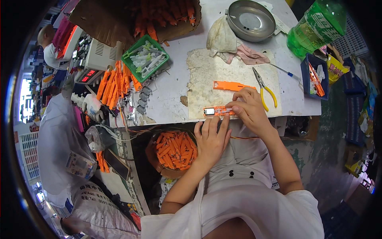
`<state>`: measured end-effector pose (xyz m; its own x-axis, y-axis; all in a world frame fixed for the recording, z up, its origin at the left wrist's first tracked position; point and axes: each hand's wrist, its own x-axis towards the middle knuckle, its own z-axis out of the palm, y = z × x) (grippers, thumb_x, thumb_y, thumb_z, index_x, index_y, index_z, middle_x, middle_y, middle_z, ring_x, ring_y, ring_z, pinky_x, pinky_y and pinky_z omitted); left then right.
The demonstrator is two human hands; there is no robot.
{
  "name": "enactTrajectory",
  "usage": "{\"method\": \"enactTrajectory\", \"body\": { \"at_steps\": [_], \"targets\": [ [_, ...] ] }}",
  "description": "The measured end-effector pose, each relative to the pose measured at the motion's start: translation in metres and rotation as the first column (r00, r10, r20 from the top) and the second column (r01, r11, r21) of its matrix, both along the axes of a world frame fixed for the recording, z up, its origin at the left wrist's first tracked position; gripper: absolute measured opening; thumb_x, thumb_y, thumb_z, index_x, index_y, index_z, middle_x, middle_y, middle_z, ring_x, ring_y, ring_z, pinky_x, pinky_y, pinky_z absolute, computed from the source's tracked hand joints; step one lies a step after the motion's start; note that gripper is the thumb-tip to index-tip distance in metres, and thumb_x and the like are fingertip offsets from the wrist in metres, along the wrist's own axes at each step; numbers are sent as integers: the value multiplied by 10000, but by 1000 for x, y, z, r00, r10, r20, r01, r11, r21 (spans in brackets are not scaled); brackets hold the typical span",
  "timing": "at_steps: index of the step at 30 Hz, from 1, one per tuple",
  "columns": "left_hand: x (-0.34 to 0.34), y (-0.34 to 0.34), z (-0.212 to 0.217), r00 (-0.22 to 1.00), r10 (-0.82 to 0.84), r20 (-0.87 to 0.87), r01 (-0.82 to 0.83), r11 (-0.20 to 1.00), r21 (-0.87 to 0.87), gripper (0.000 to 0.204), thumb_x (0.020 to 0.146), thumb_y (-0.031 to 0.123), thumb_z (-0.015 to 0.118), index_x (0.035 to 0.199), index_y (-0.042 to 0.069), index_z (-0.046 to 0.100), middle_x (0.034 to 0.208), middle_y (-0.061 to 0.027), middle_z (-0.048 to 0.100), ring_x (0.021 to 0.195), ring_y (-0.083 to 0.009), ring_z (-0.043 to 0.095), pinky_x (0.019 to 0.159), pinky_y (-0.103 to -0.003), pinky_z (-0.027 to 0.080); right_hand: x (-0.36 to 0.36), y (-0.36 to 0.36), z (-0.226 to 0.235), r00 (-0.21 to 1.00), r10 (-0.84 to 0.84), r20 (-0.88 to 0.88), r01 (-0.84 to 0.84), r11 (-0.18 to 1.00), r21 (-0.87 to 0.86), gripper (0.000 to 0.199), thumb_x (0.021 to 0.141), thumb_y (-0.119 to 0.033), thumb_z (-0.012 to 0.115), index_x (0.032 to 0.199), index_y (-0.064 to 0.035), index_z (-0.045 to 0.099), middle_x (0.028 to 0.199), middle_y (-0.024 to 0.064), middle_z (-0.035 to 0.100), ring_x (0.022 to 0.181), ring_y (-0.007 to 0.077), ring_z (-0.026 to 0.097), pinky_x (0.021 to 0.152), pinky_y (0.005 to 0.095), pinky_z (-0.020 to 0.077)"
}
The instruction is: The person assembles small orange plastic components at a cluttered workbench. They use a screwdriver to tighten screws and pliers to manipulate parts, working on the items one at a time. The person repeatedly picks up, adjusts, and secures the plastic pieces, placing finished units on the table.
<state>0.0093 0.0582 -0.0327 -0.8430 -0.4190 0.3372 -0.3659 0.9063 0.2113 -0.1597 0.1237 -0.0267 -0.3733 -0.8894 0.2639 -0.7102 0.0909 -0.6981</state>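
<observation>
An open orange plastic casing [219,110] lies lengthwise at the table's front edge, with a silver motor-like block [209,111] in its left end and small pale parts in the middle. My right hand [251,109] bends over its right end, thumb and forefinger pinched together there; what sits between them is hidden. Along the near side of the casing, my left hand [211,137] has its fingers stretched out, the fingertips touching or nearly touching it. Just beyond lies another long orange casing piece [232,85]. Yellow-handled pliers [264,89] rest to the right, jaws pointing away.
A green basket [166,59] of white parts stands back left, beside piled orange casings [113,85] and a cardboard box [107,20]. Beyond are a metal bowl [252,22], rags [221,38] and a green bottle [314,30]. Below the table sits a container of orange pieces [177,150].
</observation>
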Motion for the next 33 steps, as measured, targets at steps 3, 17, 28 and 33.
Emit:
{"method": "enactTrajectory", "body": {
  "at_steps": [3,17,28,33],
  "targets": [
    [0,0,0,1000,0,1,0,1000,0,533,755,256,691,1251,132,538,1129,-91,456,1101,-253,378,933,-436,285,-1,-1,-2,1000,-10,-17,10,1000,-13,315,897,-355,518,872,-91,688,993,39,558,1038,244,436,887,380,335],
    [0,-3,2,1000,-24,-15,25,999,32,499,754,236,687,1221,124,550,1117,-84,463,1093,-253,386,935,-435,280,-11,-12,19,993,-11,-114,9,1000,-22,189,827,-229,598,911,-75,670,993,45,571,1056,260,444,921,388,331],
    [15,-25,25,989,87,-123,-72,990,121,381,780,204,670,1140,102,595,1094,-85,479,1069,-267,391,916,-411,279,-38,-26,16,894,54,-445,-18,996,84,303,753,-168,659,1039,-80,617,1011,59,589,1054,247,476,966,411,313],
    [28,-54,25,965,225,-136,-207,968,140,401,783,197,675,1154,77,583,1103,-102,479,1083,-280,383,931,-413,280,-30,-16,26,956,103,-276,-104,995,12,294,759,-169,655,1039,-90,613,987,51,579,1046,238,475,976,421,308]
  ]
}}
